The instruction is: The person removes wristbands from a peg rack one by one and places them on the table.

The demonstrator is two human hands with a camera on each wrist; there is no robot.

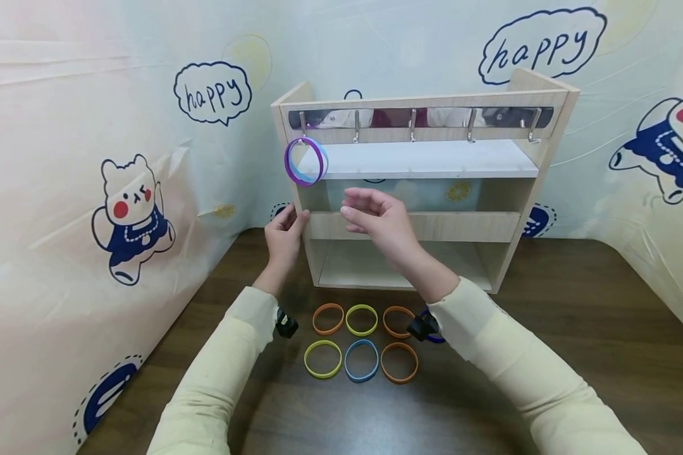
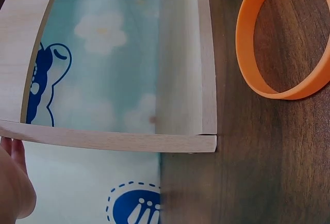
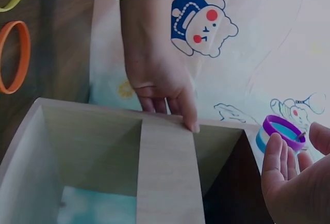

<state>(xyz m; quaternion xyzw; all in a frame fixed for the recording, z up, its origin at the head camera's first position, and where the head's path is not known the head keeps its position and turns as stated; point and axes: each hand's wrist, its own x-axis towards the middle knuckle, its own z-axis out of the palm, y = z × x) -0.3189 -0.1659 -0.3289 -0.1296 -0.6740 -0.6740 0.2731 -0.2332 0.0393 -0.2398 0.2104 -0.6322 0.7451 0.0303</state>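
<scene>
My left hand (image 1: 284,237) grips the left side panel of a small wooden shelf (image 1: 415,226); its thumb lies on the front edge and its fingers on the outer side. In front of the shelf, my right hand (image 1: 384,224) is raised, holding nothing, with fingers relaxed. A purple wristband (image 1: 288,165) and a light blue wristband (image 1: 326,161) hang together on the leftmost metal hook (image 1: 303,123). In the right wrist view the right hand (image 3: 301,188) is just beside the purple wristband (image 3: 273,121), with no grip on it visible.
Several more hooks (image 1: 356,125) line the shelf's top rail. On the brown table (image 1: 592,354) lie orange (image 1: 399,382), yellow (image 1: 322,377) and blue (image 1: 361,380) wristbands in two rows. A dark blue wristband (image 1: 436,340) is partly hidden by the right wrist camera (image 1: 423,327). Printed cloth (image 1: 375,50) surrounds the table.
</scene>
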